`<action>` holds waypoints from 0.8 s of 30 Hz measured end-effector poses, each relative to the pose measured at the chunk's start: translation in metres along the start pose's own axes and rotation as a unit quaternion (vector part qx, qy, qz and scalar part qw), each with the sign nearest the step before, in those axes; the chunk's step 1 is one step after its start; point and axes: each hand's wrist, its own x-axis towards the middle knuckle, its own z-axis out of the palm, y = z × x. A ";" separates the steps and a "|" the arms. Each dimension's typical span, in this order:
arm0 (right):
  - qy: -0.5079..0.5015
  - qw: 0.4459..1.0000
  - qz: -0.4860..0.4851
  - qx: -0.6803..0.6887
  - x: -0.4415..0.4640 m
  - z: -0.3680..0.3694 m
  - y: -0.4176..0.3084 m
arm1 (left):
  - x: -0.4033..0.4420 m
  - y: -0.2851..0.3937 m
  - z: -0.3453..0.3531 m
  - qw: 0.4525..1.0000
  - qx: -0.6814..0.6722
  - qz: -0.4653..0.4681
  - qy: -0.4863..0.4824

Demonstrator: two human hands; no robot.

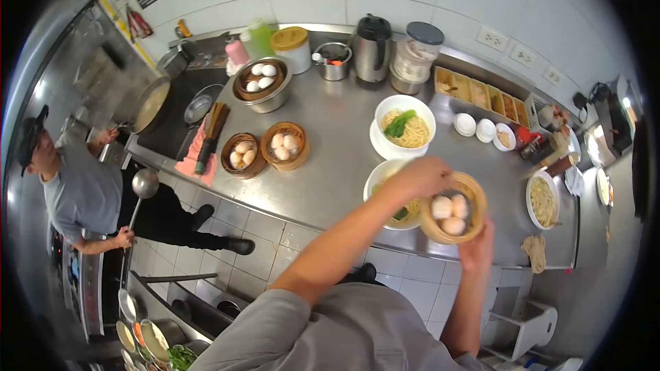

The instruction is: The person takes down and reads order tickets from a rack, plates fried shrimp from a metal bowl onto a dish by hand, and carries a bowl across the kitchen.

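Observation:
A round bamboo steamer (476, 196) holding three pale dumplings (450, 214) is tilted up in front of me, over the counter's front edge. My right hand (476, 244) grips its lower right side, fingers partly hidden beneath it. At its upper left rim, my left hand (430, 177) has its fingers curled closed; the fingertips are slightly blurred. Under my left forearm, a white bowl of noodles with greens (375, 182) is partly covered. Just behind it stands another white bowl (427, 113) of noodles topped with green leaves.
Two bamboo steamers of dumplings (285, 145) and a metal bowl (275, 102) with white buns stand left on the steel counter (330, 185). Rightward are small dishes (485, 129), a noodle plate (543, 199) and a cloth (534, 253). A co-worker (89, 185) holds a ladle (145, 184) at left.

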 end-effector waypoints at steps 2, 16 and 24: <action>0.012 1.000 -0.010 -0.022 0.015 -0.035 -0.014 | -0.009 -0.007 0.008 0.997 -0.045 0.008 0.060; 0.083 0.993 -0.031 -0.081 0.067 -0.175 -0.015 | -0.180 -0.304 -0.171 0.752 0.223 -0.536 0.314; 0.202 0.908 -0.101 -0.353 0.064 -0.189 -0.015 | -0.174 -0.326 -0.176 0.802 0.242 -0.488 0.244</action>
